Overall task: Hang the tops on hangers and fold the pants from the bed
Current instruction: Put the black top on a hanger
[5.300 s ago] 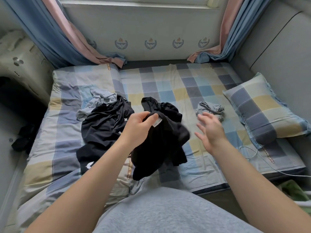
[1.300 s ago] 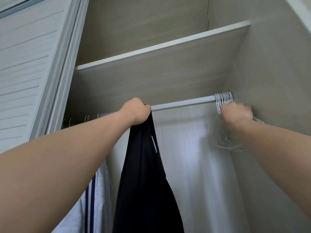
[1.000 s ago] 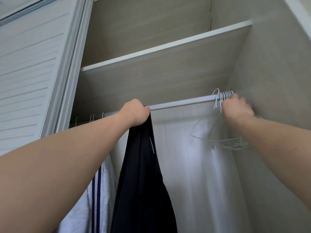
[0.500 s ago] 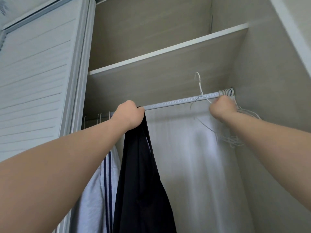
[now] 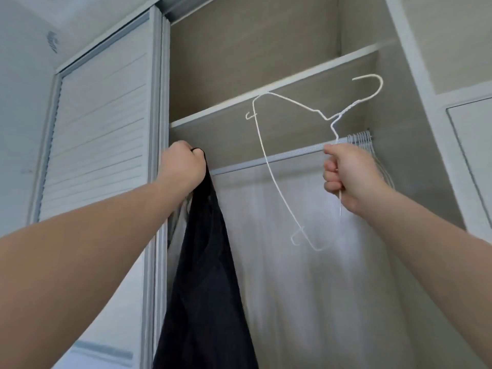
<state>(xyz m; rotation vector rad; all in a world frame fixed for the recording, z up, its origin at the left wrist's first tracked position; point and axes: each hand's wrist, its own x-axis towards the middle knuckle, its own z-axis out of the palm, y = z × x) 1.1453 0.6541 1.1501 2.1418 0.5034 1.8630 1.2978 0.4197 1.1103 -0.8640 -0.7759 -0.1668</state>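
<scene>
Both clenched: left grip (image 5: pixel 183 163) on black top (image 5: pixel 207 262), right grip (image 5: pixel 348 177) on hanger (image 5: pixel 351 103); spare hangers (image 5: pixel 362 137) behind.

Spotted a plain black top (image 5: pixel 207 275), solid all over, and a white wire hanger (image 5: pixel 267 162). Also saw a pale grey rail (image 5: pixel 292 152), a beige wood-grain shelf (image 5: pixel 239 129) and a whitish slatted door (image 5: pixel 101 134) framed in blue-grey.

Left grip (image 5: pixel 183 166) and right grip (image 5: pixel 351 174) raised, clenched.
</scene>
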